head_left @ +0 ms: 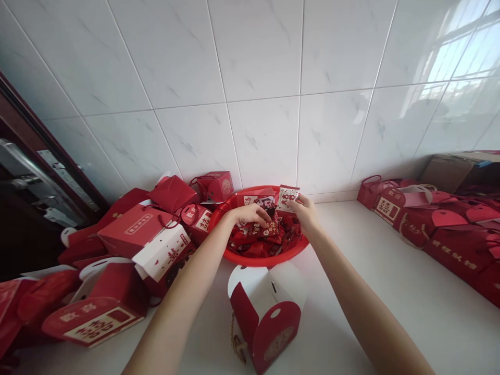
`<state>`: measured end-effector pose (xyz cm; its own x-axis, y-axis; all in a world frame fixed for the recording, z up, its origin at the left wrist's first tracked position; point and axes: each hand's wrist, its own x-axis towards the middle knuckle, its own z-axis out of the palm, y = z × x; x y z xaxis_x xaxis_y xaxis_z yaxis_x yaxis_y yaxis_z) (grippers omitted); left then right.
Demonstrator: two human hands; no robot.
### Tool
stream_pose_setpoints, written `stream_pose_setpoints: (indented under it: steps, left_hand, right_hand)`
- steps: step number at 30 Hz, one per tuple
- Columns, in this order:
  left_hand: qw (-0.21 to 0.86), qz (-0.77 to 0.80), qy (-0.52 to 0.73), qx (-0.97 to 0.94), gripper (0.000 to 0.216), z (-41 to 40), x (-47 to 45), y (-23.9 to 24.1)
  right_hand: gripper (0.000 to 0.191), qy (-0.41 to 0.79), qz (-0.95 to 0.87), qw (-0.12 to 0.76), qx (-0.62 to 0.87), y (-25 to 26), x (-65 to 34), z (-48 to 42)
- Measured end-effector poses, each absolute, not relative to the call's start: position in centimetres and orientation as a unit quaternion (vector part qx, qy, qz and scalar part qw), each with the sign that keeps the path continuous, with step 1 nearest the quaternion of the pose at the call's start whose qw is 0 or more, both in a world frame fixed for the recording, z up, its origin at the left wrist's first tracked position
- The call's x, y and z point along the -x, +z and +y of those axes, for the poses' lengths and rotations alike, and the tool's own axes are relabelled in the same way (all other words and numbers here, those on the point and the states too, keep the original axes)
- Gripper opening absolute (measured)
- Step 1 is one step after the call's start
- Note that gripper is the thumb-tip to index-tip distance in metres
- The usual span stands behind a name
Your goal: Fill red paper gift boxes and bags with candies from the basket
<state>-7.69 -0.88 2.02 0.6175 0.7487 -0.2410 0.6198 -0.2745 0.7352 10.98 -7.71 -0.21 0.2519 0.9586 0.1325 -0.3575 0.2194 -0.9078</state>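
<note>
A red plastic basket [269,260] filled with small red candy packets [260,247] stands against the tiled wall. Over its right rim my right hand [307,211] pinches a small white-and-red printed packet [288,199], held upright. My left hand [252,214] reaches into the basket from the left, its fingers bent together at a dark red packet with pale lettering [269,227]; whether it is gripped or only touched is hard to see. In front of the basket stands an open red gift box [273,333] with a white inside and a rope handle at its left.
Piled at the left are several red gift boxes [133,226], some with cord handles. More red boxes [441,237] line the right side beside a brown cardboard carton [449,174]. A dark door frame [35,135] borders the left edge.
</note>
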Motion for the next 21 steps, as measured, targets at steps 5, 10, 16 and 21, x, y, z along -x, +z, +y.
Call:
stream_pose_setpoints:
  steps: [5, 10, 16, 21]
  left_hand:
    - [0.416, 0.455, 0.163, -0.770, 0.027, -0.61, 7.65, 1.87]
    - [0.418, 0.433, 0.343, -0.721, 0.032, -0.59, 7.59, 1.85]
    - [0.420, 0.415, 0.415, -0.692, 0.044, -0.83, 7.41, 1.94]
    - [0.450, 0.377, 0.424, -0.689, 0.047, -1.15, 7.14, 2.12]
  right_hand:
    - [0.020, 0.482, -0.373, 0.679, 0.409, -0.15, -10.97, -7.67]
    - [0.018, 0.481, -0.373, 0.682, 0.405, -0.21, -10.94, -7.48]
    - [0.016, 0.496, -0.388, 0.660, 0.410, -0.07, -10.98, -7.60]
    - [0.009, 0.508, -0.424, 0.609, 0.438, 0.45, -10.96, -8.30]
